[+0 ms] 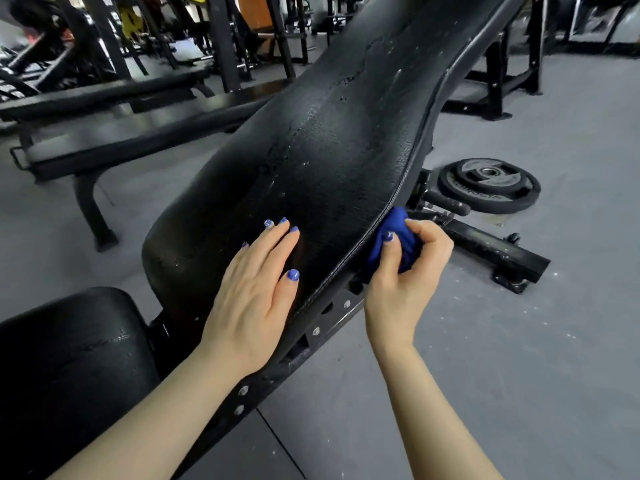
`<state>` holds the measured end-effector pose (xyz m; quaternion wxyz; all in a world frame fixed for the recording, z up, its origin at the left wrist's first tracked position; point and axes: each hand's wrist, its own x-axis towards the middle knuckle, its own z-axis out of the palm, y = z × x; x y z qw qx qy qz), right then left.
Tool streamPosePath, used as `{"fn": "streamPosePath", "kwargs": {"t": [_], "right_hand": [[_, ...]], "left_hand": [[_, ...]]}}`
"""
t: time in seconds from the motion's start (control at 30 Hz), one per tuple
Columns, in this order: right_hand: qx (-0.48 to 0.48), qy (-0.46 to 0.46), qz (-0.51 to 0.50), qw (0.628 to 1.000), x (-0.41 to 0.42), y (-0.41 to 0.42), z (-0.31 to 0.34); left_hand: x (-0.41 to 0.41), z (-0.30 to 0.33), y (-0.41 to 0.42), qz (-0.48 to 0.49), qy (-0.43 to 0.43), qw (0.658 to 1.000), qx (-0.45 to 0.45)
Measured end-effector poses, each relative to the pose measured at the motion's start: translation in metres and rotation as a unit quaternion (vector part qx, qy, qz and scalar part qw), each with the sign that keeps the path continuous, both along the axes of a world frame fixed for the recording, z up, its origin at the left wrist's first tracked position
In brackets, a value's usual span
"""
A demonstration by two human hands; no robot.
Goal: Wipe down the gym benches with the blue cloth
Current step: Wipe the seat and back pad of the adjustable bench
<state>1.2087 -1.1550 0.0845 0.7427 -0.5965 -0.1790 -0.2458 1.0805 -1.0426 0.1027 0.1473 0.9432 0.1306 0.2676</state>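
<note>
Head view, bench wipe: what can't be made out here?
- Blue cloth: mostly hidden by the right hand and the backrest pad edge.
- Pad's top end: cut off by the upper frame edge.
- Lettering on the weight plate: too small.
- Background machines: blurred.

- Your inclined bench pad (332,140): cracked black vinyl; left hand (254,289) flat on it.
- Grey floor (519,341) carries the bench frame (485,245) and a weight plate (489,185).

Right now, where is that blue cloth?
The blue cloth is bunched in the right hand, pressed against the right edge of the inclined bench pad, near the weight plate lying on the floor.
</note>
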Motion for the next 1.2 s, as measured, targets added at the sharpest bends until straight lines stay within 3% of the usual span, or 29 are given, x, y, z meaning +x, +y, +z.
{"fn": "streamPosePath", "kwargs": {"t": [0.2, 0.4, 0.6, 0.8, 0.83, 1.0, 1.2], "right_hand": [[-0.195, -0.151, 0.003, 0.969, 0.019, -0.033, 0.024], [-0.365, -0.209, -0.028, 0.907, 0.068, -0.031, 0.084], [-0.415, -0.319, -0.009, 0.852, 0.003, -0.032, 0.052], [-0.505, -0.407, 0.079, 0.757, -0.016, -0.038, 0.049], [-0.513, -0.399, 0.075, 0.756, -0.004, -0.041, 0.056], [-0.453, -0.255, -0.020, 0.854, 0.031, -0.043, 0.080], [-0.465, -0.295, 0.014, 0.835, -0.029, -0.035, 0.051]], "left_hand": [[-0.001, -0.001, 0.001, 0.008, 0.007, 1.000, 0.011], [-0.002, -0.001, 0.000, 0.013, 0.005, 1.000, 0.012], [-0.002, -0.001, 0.001, 0.020, 0.001, 1.000, 0.014], [-0.005, -0.001, 0.002, 0.009, 0.000, 1.000, 0.009], [-0.005, 0.000, 0.002, 0.010, 0.002, 1.000, 0.008], [-0.004, 0.003, 0.000, 0.015, 0.020, 1.000, 0.005], [-0.007, 0.007, -0.001, 0.022, 0.034, 0.999, 0.007]]}}
